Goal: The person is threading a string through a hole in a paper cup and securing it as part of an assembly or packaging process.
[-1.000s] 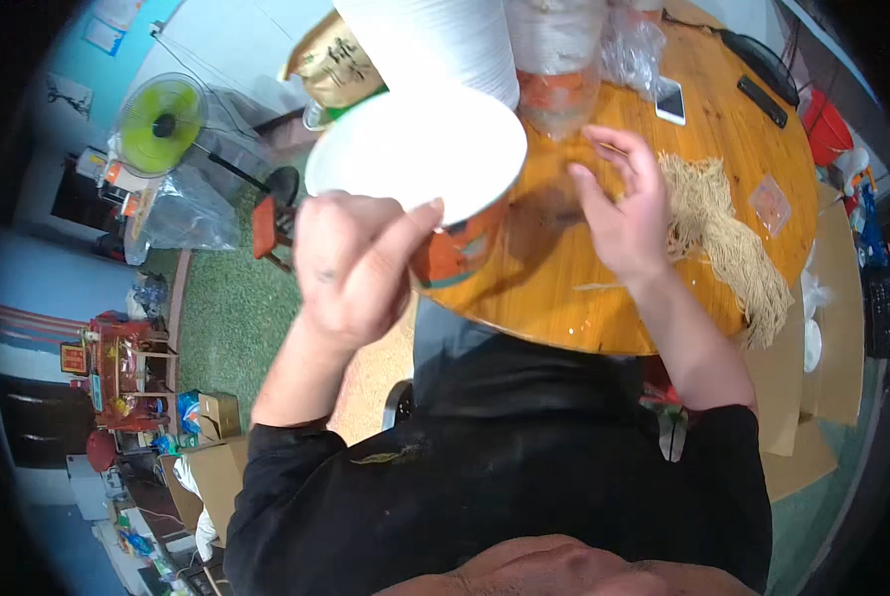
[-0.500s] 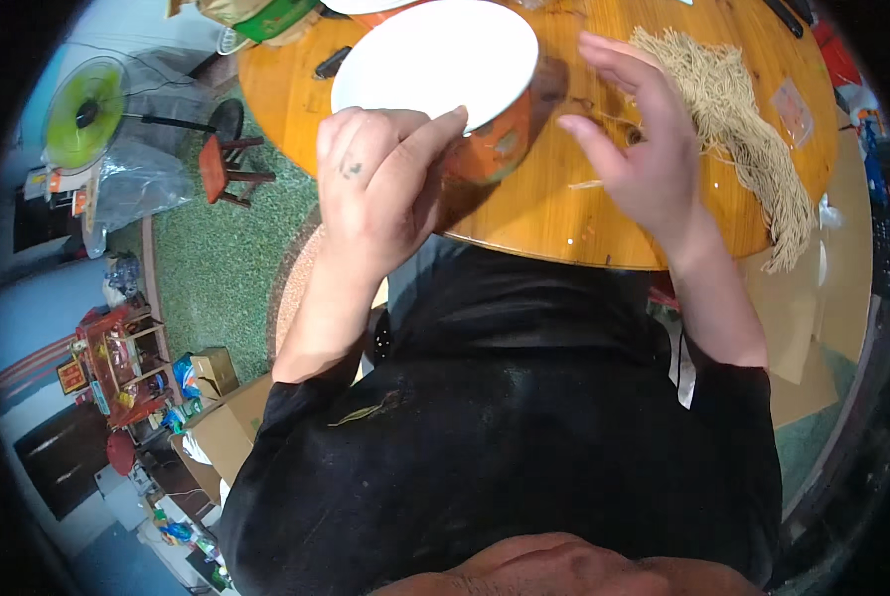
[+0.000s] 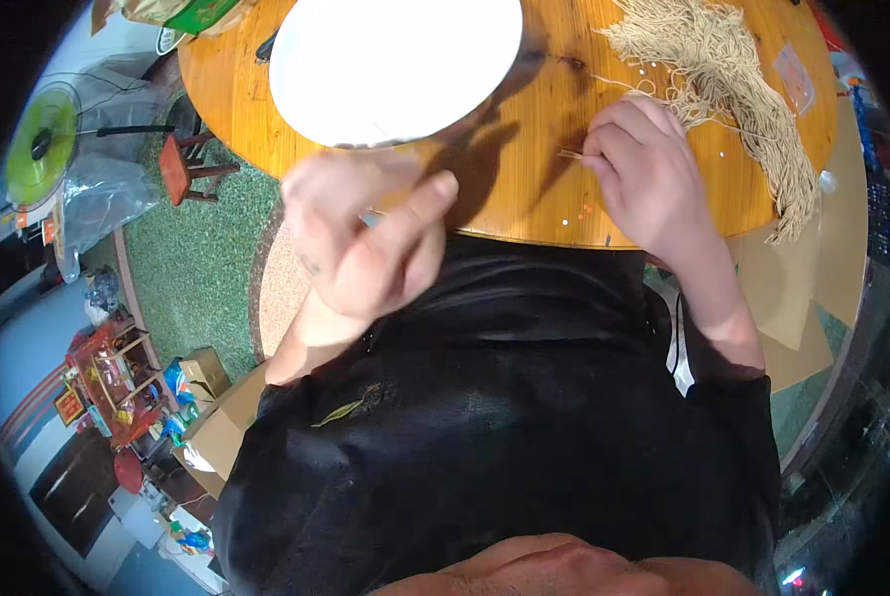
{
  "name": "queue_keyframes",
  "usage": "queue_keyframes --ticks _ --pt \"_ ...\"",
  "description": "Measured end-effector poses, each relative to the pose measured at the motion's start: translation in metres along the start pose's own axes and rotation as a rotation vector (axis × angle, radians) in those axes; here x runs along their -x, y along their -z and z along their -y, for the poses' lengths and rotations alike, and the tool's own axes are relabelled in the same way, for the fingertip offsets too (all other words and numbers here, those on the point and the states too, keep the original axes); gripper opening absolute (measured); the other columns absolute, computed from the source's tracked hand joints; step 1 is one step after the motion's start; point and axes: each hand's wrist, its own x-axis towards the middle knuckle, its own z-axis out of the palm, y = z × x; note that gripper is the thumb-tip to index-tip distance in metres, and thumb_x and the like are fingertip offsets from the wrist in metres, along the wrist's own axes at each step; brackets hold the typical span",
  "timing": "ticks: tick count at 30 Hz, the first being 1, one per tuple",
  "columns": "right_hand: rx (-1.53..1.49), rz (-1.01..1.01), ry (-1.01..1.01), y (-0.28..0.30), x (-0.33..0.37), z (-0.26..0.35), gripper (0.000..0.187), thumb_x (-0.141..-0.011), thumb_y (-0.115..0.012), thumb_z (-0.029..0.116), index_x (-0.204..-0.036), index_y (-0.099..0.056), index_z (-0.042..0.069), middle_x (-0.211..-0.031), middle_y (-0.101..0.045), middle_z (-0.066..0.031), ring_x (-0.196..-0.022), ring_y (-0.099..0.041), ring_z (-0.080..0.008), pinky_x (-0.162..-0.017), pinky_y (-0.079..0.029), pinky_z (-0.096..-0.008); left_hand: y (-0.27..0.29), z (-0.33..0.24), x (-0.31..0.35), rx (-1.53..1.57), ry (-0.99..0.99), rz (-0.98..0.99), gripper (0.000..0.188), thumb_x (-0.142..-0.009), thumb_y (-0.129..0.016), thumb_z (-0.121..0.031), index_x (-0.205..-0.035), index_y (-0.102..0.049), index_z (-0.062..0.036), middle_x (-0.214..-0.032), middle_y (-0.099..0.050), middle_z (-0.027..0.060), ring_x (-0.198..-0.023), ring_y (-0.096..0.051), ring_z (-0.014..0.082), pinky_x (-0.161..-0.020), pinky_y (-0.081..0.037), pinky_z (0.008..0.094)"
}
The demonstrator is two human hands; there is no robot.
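My right hand [image 3: 654, 171] is closed in a pinch above the table's near right part. The short tan ends of a string [image 3: 570, 154] stick out from its fingertips. Just beyond it lies a thick bundle of beige string [image 3: 718, 74], with loose strands trailing toward the hand. My left hand [image 3: 370, 233] hangs in front of the table edge, smeared by motion. Its index finger points right, and whether it holds anything does not show. Past that hand is a large white round plate [image 3: 395, 70], not touched by either hand.
The round wooden table [image 3: 524, 194] bears a small clear plastic packet [image 3: 793, 77] at the right and a green and tan bag [image 3: 182, 12] at the far left. A red stool [image 3: 175, 169] and a green fan [image 3: 43, 144] stand left. Cardboard [image 3: 788, 288] lies right.
My left hand has left the plate's rim and come nearer to me. The right hand went from open to pinched. The plate now appears farther left, and the orange patterned surface below it is hidden.
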Motion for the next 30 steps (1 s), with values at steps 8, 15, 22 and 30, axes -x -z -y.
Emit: queue_keyframes --ticks 8,15,22,30 --pt "-0.399 -0.135 -0.096 0.001 -0.003 0.034 0.010 -0.086 -0.078 0.003 -0.090 -0.069 0.002 -0.092 -0.066 -0.0120 -0.086 -0.065 -0.0327 -0.078 -0.053 -0.0407 -0.024 -0.038 0.002 0.668 0.683 0.314 0.042 -0.088 -0.083 0.003 -0.127 -0.069 0.0049 -0.104 -0.073 0.0102 -0.081 -0.068 0.0144 -0.076 -0.056 0.0265" --pt "-0.451 -0.215 -0.116 -0.010 -0.003 0.050 0.010 -0.086 -0.077 0.001 -0.092 -0.069 0.003 -0.093 -0.067 -0.0110 -0.088 -0.066 -0.0303 -0.079 -0.053 -0.0387 -0.048 -0.040 0.002 1.105 1.066 0.265 0.025 -0.103 -0.071 -0.001 -0.127 -0.069 0.0058 -0.099 -0.076 0.0048 -0.080 -0.065 0.0064 -0.074 -0.055 0.0218" --pt "-0.550 -0.464 -0.015 -0.008 0.005 0.039 0.007 -0.097 -0.064 -0.005 -0.102 -0.062 -0.001 -0.099 -0.067 -0.0153 -0.099 -0.068 -0.0297 -0.093 -0.055 -0.0404 -0.054 -0.033 0.003 0.607 0.741 0.357 0.011 -0.098 -0.077 -0.007 -0.105 -0.075 0.0018 -0.090 -0.077 0.0117 -0.071 -0.071 0.0192 -0.065 -0.056 0.0306" --pt "-1.099 -0.598 0.142 0.098 0.009 0.064 0.008 -0.102 -0.067 0.011 -0.101 -0.059 0.013 -0.089 -0.052 -0.0034 -0.077 -0.054 -0.0173 -0.072 -0.043 -0.0271 -0.074 -0.023 0.001 0.210 0.491 0.517 0.010 -0.090 -0.076 -0.012 -0.093 -0.074 -0.0029 -0.086 -0.071 0.0161 -0.082 -0.072 0.0393 -0.070 -0.060 0.0460"
